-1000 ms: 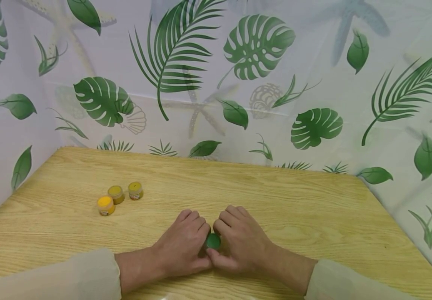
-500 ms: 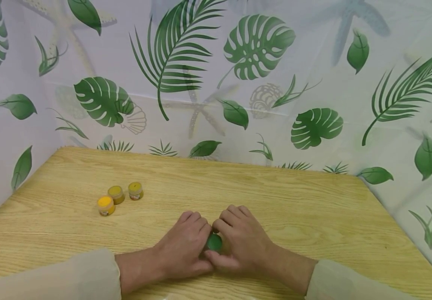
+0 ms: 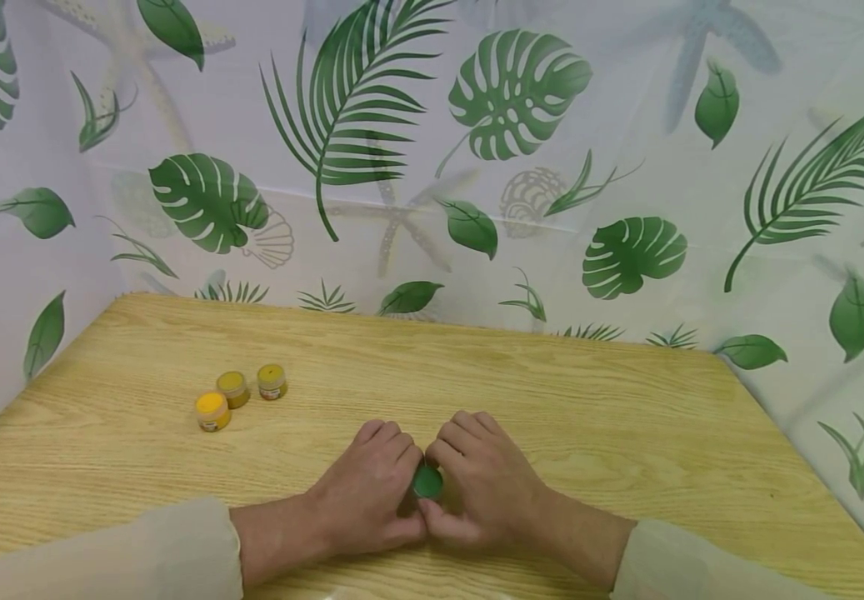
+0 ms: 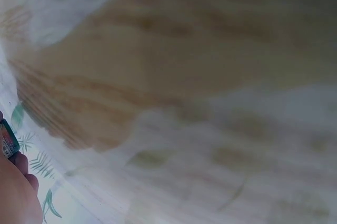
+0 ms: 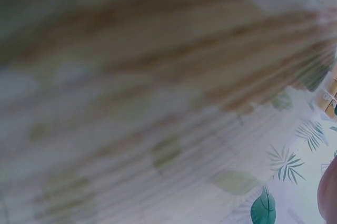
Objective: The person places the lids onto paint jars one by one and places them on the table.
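A small green jar [image 3: 427,482] is held between both hands near the front middle of the table. The left hand [image 3: 372,492] grips it from the left, fingers curled and thumb at the near side. From the right, the right hand [image 3: 484,483] holds it too, its thumb by the jar's near edge. Only the round green top shows in the head view; the hands cover the sides. At the left edge of the left wrist view, the jar [image 4: 9,139] shows a printed label. In the right wrist view, only a bit of the hand [image 5: 328,195] appears at the edge.
On the left of the wooden table [image 3: 589,400] stand a bright yellow jar [image 3: 212,411], an olive-yellow jar [image 3: 232,389] close behind it, and another olive-yellow jar [image 3: 272,382] to their right. A leaf-printed white sheet [image 3: 536,275] hangs along the table's back and sides.
The hands stay in nearly the same place around the green jar. The right thumb shifts a little along its near edge, and the jar moves very slightly. The other jars stay put.
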`<state>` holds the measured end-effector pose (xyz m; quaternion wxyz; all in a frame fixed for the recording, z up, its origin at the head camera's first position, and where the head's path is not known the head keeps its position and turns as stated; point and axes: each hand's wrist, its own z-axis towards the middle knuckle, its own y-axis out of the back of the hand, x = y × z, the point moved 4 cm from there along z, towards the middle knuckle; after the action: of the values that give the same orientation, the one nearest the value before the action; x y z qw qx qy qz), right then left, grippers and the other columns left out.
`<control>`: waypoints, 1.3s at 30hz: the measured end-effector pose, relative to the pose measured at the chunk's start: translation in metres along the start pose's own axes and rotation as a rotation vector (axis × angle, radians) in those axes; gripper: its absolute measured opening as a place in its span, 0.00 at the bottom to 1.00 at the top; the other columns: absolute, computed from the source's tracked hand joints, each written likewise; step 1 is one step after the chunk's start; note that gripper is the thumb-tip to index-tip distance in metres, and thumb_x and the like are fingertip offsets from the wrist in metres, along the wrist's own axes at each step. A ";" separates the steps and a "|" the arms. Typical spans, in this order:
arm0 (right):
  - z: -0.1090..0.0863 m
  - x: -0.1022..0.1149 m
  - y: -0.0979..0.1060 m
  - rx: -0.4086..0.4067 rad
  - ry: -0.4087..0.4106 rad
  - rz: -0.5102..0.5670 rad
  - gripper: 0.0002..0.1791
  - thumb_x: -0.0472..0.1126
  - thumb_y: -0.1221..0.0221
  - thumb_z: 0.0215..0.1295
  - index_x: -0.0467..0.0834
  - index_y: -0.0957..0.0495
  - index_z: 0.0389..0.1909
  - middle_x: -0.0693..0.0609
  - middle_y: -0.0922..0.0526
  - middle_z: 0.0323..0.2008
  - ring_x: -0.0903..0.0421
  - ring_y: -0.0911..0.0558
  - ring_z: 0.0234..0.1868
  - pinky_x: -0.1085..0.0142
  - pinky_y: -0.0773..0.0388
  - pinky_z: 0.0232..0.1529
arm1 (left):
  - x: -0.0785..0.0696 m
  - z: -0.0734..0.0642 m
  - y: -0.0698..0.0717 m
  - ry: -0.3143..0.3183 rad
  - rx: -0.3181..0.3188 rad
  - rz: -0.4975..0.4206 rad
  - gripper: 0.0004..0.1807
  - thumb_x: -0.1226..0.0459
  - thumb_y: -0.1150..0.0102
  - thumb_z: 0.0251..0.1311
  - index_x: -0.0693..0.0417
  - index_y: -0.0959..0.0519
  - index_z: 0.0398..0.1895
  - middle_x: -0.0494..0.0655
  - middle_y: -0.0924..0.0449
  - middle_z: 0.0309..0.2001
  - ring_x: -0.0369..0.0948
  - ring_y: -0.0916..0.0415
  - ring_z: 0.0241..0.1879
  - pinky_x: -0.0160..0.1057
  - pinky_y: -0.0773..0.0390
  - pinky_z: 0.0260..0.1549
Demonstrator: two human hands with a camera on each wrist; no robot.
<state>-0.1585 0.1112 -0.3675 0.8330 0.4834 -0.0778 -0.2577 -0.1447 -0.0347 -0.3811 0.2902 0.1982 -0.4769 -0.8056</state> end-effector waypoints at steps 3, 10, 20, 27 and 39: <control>0.000 0.001 0.000 -0.010 -0.002 0.000 0.15 0.56 0.39 0.51 0.50 0.27 0.28 0.60 0.28 0.27 0.60 0.30 0.33 0.65 0.33 0.39 | 0.000 0.000 0.000 -0.004 -0.004 0.000 0.17 0.47 0.35 0.47 0.47 0.25 0.30 0.36 0.29 0.29 0.37 0.36 0.33 0.39 0.32 0.47; 0.000 0.001 0.001 -0.021 -0.003 -0.003 0.15 0.57 0.40 0.53 0.50 0.27 0.26 0.60 0.29 0.26 0.60 0.32 0.31 0.66 0.35 0.37 | 0.000 0.000 0.001 -0.003 0.012 0.003 0.18 0.46 0.34 0.47 0.47 0.26 0.29 0.36 0.31 0.28 0.36 0.37 0.32 0.39 0.32 0.48; -0.001 0.001 0.000 -0.002 -0.010 -0.017 0.18 0.60 0.40 0.55 0.50 0.29 0.23 0.60 0.32 0.25 0.60 0.34 0.30 0.66 0.36 0.37 | -0.002 0.000 0.000 -0.020 0.004 0.017 0.19 0.45 0.34 0.47 0.46 0.27 0.28 0.36 0.31 0.27 0.36 0.38 0.32 0.39 0.32 0.49; 0.000 0.001 0.001 -0.013 0.013 -0.020 0.19 0.60 0.40 0.56 0.52 0.31 0.20 0.60 0.34 0.23 0.60 0.34 0.29 0.65 0.35 0.37 | -0.003 0.000 0.000 -0.034 0.033 0.006 0.18 0.45 0.36 0.49 0.47 0.26 0.29 0.36 0.30 0.28 0.36 0.39 0.32 0.38 0.34 0.46; -0.001 0.005 -0.002 -0.038 0.100 -0.025 0.22 0.60 0.48 0.64 0.51 0.30 0.17 0.60 0.35 0.19 0.59 0.33 0.27 0.65 0.36 0.37 | -0.006 -0.001 -0.003 -0.065 0.063 0.035 0.21 0.43 0.35 0.48 0.49 0.24 0.30 0.37 0.29 0.28 0.36 0.38 0.32 0.37 0.34 0.46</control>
<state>-0.1548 0.1081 -0.3704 0.8417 0.4805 -0.0251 -0.2452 -0.1411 -0.0301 -0.3840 0.2819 0.1726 -0.5147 -0.7911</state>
